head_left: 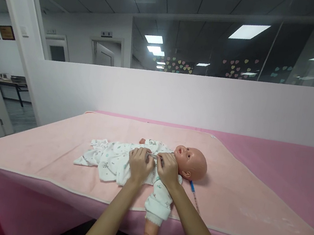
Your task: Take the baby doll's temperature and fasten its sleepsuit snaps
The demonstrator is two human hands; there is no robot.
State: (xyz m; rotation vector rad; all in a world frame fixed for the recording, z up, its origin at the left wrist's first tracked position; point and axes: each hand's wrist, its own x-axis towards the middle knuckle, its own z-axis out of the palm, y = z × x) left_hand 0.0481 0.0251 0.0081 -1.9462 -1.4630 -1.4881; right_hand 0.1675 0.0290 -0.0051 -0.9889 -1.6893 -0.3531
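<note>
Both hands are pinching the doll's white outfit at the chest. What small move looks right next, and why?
Probably press the two front edges together: the left hand and right hand each pinch the white outfit just below the doll's chin, where a gap shows between them.

A white romper [113,160] with small teal prints (faint ones) lies on a pale pink blanket [34,149] over deeper pink cloth [287,163].
</note>
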